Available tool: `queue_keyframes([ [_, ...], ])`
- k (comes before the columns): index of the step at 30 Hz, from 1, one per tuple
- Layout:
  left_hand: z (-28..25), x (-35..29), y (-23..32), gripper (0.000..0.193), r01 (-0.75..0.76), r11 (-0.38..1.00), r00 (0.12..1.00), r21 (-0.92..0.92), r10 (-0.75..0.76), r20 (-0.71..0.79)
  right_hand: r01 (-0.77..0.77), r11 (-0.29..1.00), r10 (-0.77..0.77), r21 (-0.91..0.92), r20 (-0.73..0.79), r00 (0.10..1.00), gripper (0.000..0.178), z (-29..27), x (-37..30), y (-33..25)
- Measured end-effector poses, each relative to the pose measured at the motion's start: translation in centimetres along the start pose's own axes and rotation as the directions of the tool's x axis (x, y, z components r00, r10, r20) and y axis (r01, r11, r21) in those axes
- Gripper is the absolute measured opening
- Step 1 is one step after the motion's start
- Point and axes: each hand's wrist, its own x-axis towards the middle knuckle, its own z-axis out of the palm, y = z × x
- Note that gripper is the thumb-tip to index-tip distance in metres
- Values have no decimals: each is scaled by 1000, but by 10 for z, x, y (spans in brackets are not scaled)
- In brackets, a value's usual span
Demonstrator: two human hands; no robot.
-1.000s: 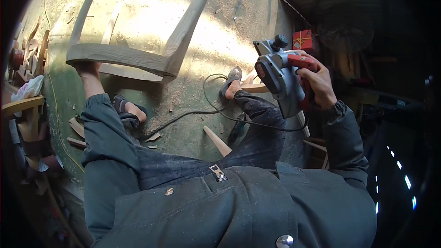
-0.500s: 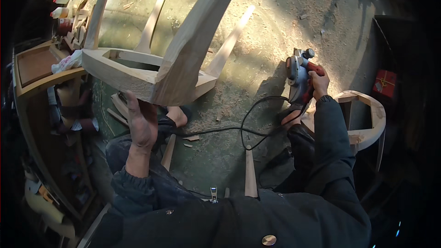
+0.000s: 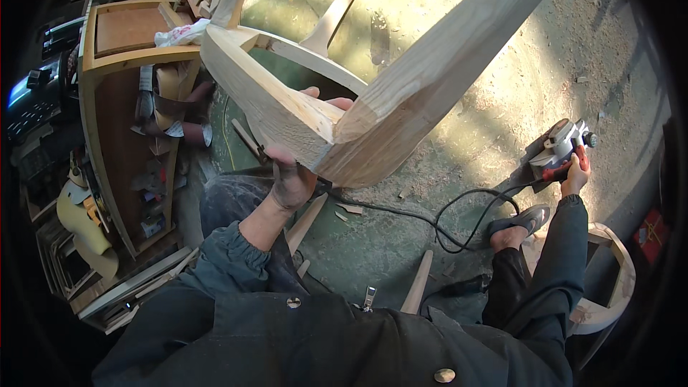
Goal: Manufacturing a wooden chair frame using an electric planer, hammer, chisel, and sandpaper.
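A bare wooden chair frame point(image 3: 265, 93) with a curved seat rail and long legs tilts in front of me on the left. My left hand point(image 3: 290, 180) is closed round its near rail; the fingertips show through the seat opening, the thumb side below. Out to the right, my right hand point(image 3: 575, 176) grips the red handle of a corded power tool that looks like a belt sander point(image 3: 562, 145). The sander is at floor level, its underside hidden, and its black cable point(image 3: 401, 211) loops across the floor toward the chair frame.
On the left stands an open wooden cabinet point(image 3: 132, 54) with a white cloth point(image 3: 183, 33) on its edge and brown abrasive rolls inside. A second rounded wooden frame point(image 3: 622, 272) lies by my right arm, near a red box point(image 3: 651, 235). Shavings and scraps litter the floor.
My left hand has gone from an upright palm beside the rail to a grip around it. The sander has moved lower and away to the right. My view has shifted left.
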Motion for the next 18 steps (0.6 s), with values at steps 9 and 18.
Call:
queue_keyframes([
  [9, -18, 12, 3, 104, -42, 937, 996, -348, 67, 61, 469, 832, -327, -296, 421, 846, 80, 49, -212, -196],
  [18, -11, 18, -21, 84, 32, 895, 999, -445, -19, 33, 804, 548, -557, -232, 615, 558, 75, 162, -412, -368],
])
